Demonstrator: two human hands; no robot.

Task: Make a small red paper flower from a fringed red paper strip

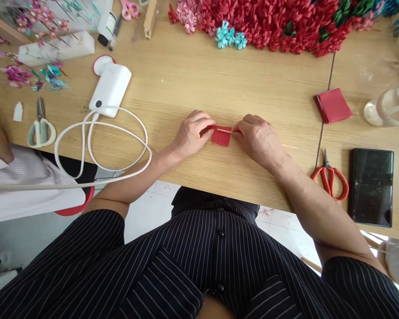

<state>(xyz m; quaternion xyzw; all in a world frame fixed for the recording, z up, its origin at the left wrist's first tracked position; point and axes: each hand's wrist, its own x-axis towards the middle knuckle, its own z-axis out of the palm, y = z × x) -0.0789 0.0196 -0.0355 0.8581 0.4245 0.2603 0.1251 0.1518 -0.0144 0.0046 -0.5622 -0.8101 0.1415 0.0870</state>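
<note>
A small red paper piece lies on the wooden table in front of me, with a thin wooden stick along its top edge. My left hand pinches the paper's left end, fingers closed on it. My right hand is closed on the stick's right end and touches the paper's right edge. Both hands rest on the table surface.
A stack of red paper squares and red-handled scissors lie to the right, beside a black phone. A white device with a looped cable sits left, near pale scissors. Red paper flowers fill the far edge. Another person's sleeve is at left.
</note>
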